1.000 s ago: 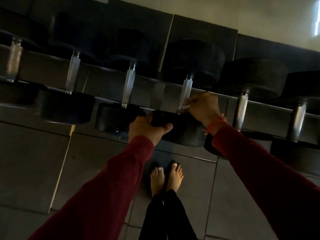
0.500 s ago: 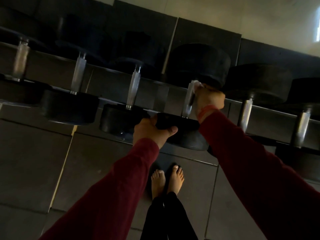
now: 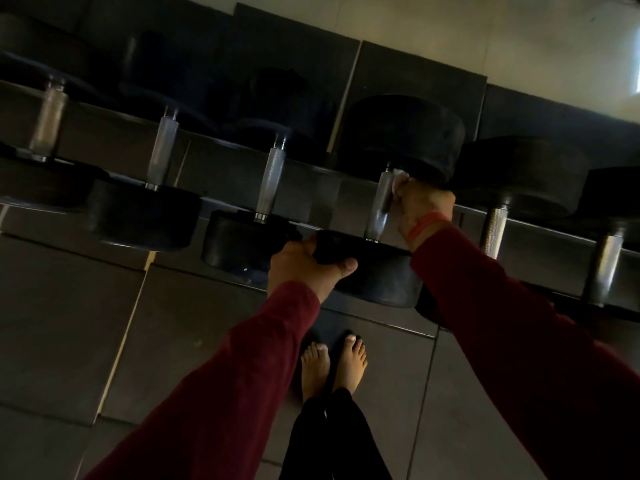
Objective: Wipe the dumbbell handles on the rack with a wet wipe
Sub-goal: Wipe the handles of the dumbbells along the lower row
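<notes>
Several black dumbbells with silver knurled handles lie side by side on a dark rack (image 3: 322, 195). My right hand (image 3: 424, 204) is wrapped around the handle (image 3: 381, 206) of the fourth dumbbell from the left, near its far end, with a white wet wipe (image 3: 398, 180) pressed between fingers and metal. Only a small corner of the wipe shows above my fingers. My left hand (image 3: 304, 268) grips the near black head (image 3: 374, 275) of that same dumbbell, thumb on top.
Other handles stand to the left (image 3: 273, 181) (image 3: 162, 150) and to the right (image 3: 493, 230) (image 3: 602, 268). Dark floor tiles (image 3: 194, 341) lie below the rack. My bare feet (image 3: 332, 362) stand on the floor under the held dumbbell.
My right hand has slid with the wipe from the near end of the handle up to its far end. My left hand has kept its grip on the near head.
</notes>
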The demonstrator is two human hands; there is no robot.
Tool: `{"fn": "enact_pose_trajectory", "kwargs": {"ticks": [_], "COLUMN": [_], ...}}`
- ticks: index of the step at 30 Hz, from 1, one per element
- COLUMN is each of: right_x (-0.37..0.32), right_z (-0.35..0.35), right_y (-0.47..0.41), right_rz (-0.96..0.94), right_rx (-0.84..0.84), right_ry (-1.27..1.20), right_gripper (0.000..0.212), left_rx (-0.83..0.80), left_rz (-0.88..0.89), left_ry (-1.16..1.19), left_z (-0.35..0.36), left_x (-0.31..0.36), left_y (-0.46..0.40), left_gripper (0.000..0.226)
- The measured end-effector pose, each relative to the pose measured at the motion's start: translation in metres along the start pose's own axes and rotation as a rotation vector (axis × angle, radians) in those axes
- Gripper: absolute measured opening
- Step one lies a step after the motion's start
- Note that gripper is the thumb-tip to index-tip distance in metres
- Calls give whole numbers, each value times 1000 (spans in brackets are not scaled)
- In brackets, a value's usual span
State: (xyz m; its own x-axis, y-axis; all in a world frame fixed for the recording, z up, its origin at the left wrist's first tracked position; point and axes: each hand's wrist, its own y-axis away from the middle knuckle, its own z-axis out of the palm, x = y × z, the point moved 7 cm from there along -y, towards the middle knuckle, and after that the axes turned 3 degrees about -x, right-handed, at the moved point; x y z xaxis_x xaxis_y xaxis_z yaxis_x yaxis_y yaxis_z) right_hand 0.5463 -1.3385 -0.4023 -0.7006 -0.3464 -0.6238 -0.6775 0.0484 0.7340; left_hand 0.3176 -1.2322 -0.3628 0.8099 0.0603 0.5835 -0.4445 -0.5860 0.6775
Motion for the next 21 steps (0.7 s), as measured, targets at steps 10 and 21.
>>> {"fn": "enact_pose_trajectory", "kwargs": {"ticks": [10, 21], "right_x": [0, -39], "right_z": [-4, 12], "right_y": [-3, 45], "right_rz": [-6, -871], "right_rx": [-22, 146], "right_ry": [-93, 546], "right_gripper": [16, 12], "left_rx": [-10, -27], "left_rz": [3, -18], "left_ry": [2, 34], "left_z": [1, 1], "left_x": [0, 1], "left_y": [-1, 2], "left_gripper": [49, 43]}}
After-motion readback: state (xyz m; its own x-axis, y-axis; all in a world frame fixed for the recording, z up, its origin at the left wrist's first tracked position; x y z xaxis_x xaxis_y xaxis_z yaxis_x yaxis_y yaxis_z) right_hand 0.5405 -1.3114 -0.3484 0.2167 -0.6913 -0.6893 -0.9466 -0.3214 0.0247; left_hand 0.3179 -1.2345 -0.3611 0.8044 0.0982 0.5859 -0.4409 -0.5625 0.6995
